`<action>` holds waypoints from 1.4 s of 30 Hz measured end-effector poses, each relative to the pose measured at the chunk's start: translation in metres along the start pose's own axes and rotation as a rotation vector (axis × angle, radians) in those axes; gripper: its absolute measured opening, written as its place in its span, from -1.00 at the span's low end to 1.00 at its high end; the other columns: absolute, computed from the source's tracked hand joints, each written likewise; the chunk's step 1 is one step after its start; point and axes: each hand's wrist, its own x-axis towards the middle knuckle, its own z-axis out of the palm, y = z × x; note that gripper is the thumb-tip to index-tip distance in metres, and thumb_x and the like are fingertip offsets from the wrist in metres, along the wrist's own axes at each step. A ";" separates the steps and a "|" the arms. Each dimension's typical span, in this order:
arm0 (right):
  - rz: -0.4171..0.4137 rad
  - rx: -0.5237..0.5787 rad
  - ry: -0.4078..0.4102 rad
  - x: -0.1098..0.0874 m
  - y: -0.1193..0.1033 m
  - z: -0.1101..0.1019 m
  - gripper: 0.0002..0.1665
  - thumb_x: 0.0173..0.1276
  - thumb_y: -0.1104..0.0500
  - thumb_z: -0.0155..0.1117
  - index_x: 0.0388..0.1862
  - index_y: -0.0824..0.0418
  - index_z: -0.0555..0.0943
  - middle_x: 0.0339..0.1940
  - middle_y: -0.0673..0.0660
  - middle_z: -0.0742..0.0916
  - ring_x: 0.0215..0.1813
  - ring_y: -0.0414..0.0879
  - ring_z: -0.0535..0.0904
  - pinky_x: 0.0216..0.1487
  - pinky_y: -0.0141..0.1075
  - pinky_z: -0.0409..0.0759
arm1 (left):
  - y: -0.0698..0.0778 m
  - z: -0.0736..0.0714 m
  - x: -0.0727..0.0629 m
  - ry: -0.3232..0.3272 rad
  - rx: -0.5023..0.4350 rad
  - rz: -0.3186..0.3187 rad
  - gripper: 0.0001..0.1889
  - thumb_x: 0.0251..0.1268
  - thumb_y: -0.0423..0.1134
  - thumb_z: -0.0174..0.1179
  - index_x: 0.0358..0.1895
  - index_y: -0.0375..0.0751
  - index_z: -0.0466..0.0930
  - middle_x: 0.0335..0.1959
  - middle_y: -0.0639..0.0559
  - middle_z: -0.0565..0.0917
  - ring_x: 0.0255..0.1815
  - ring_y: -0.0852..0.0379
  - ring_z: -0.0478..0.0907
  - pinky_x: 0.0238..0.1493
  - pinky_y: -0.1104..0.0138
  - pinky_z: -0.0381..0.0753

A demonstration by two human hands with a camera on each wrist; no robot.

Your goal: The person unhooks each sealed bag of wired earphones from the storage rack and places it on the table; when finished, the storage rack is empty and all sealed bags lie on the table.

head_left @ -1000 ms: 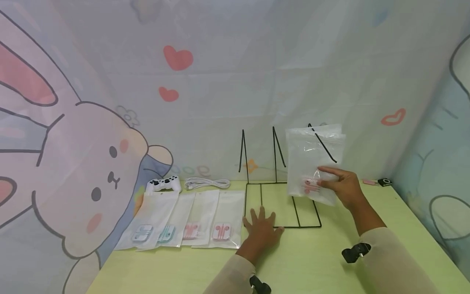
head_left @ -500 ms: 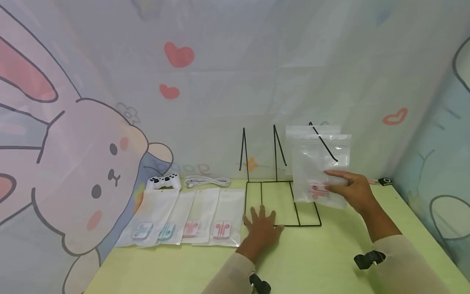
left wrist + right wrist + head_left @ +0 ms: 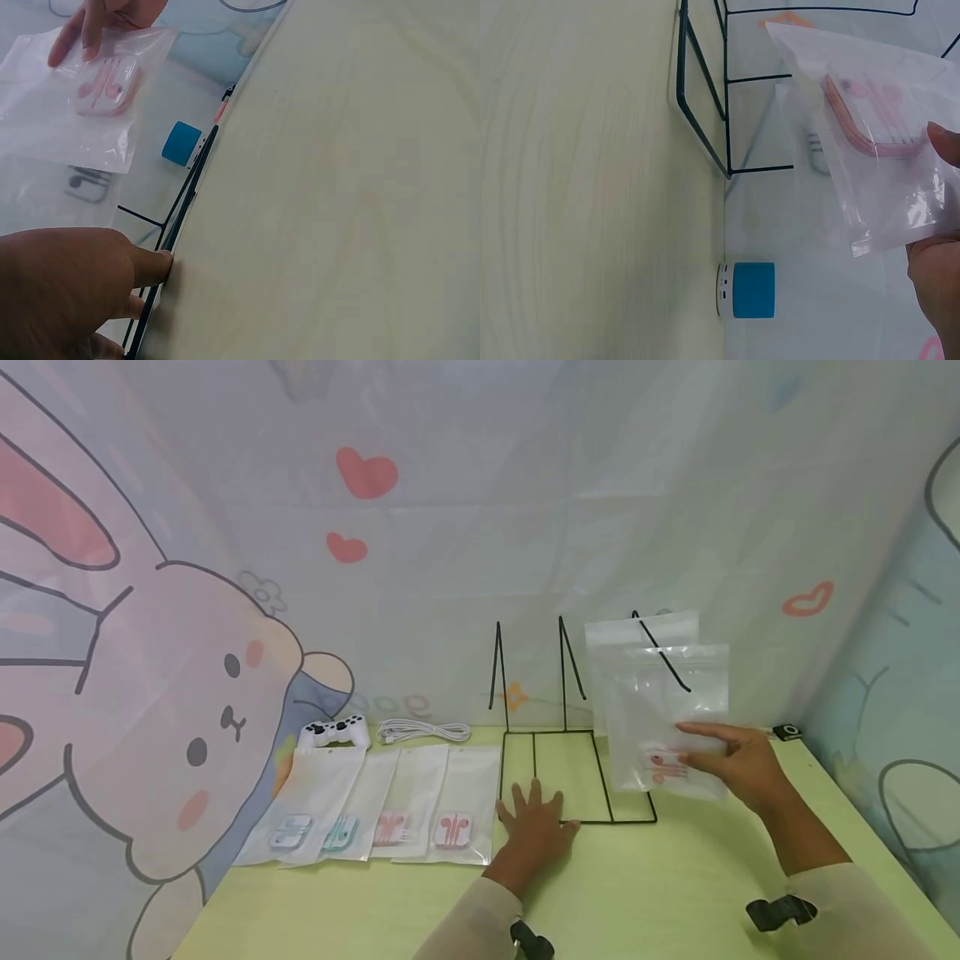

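My right hand (image 3: 742, 768) pinches the lower right part of a clear zip bag (image 3: 630, 710) between thumb and fingers. Inside it, pink earphones (image 3: 663, 767) sit in a small case. The bag's top edge is at the right hook (image 3: 675, 675) of a black wire rack (image 3: 564, 677), whose front end shows before the bag. Behind it hangs a second bag (image 3: 603, 633); dark earphones (image 3: 88, 185) show in it in the left wrist view. Fingers spread, my left hand (image 3: 536, 835) rests on the front wire of the rack's base.
Several bagged earphones (image 3: 452, 830) lie left of the rack. Behind them are a white game controller (image 3: 335, 732) and a coiled white cable (image 3: 423, 732). A small black device (image 3: 787, 732) sits at the back right. A blue-and-white cylinder (image 3: 754, 290) stands behind the rack.
The held bag has come forward, down and to the right with my right hand, apart from the bag behind it. My left hand has stayed on the rack base.
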 end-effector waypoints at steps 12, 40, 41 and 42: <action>-0.029 0.092 0.005 -0.023 -0.004 -0.005 -0.46 0.25 0.29 0.69 0.24 0.16 0.82 -0.31 -0.53 0.70 -0.55 -0.36 0.16 -0.56 -0.28 0.33 | 0.000 0.000 0.001 0.005 0.027 -0.010 -0.36 0.59 0.26 0.18 0.58 0.07 0.53 0.74 -0.23 0.31 0.75 -0.48 0.15 0.57 -0.52 0.18; -0.271 0.086 -0.094 -0.045 -0.007 -0.043 -0.45 0.16 0.59 0.57 0.17 0.37 0.81 0.12 -0.42 0.83 -0.02 -0.52 0.77 -0.10 -0.58 0.70 | 0.000 0.001 0.001 0.003 0.014 -0.009 -0.35 0.60 0.26 0.17 0.60 0.08 0.51 0.75 -0.23 0.28 0.77 -0.49 0.11 0.58 -0.53 0.16; -0.275 0.063 -0.094 -0.045 -0.008 -0.046 -0.45 0.17 0.58 0.58 0.17 0.36 0.81 0.13 -0.44 0.82 0.09 -0.54 0.74 -0.05 -0.60 0.69 | 0.000 0.001 0.001 0.003 0.013 -0.009 -0.35 0.60 0.26 0.17 0.60 0.08 0.51 0.75 -0.23 0.28 0.77 -0.49 0.11 0.58 -0.53 0.16; -0.281 0.041 -0.090 -0.046 -0.008 -0.048 -0.45 0.16 0.57 0.59 0.17 0.34 0.82 0.14 -0.45 0.81 0.13 -0.57 0.72 -0.02 -0.63 0.67 | 0.000 0.001 0.001 0.002 0.013 -0.009 -0.35 0.60 0.26 0.17 0.60 0.08 0.51 0.75 -0.23 0.28 0.77 -0.49 0.11 0.58 -0.53 0.16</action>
